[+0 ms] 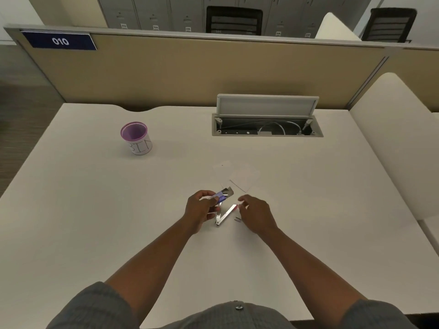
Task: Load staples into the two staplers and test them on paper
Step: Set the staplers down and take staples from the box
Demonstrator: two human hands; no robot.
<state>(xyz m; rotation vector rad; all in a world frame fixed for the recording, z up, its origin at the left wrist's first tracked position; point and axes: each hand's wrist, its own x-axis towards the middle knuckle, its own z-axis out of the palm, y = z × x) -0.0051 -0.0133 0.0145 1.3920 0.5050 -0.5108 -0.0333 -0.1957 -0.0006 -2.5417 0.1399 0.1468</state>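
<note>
Gripping the staple box (pixel 222 195) w/ your left hand (pixel 202 211), fingers curled round it, you hold it just above the white desk (pixel 95 210) at centre. Your right hand (pixel 255 213) sits just beside it, fingertips drawn together near the tip of the stapler (pixel 225 214); can't tell if they pinch anything. Stapler lies swung open in a V btwn both hands. A small staple strip (pixel 237 219) lies on the desk touching nothing, just right of the stapler. Paper sheets (pixel 240 175) lie just beyond your hands. Purple cup (pixel 135 137) marked BIN stands well apart, far left.
</note>
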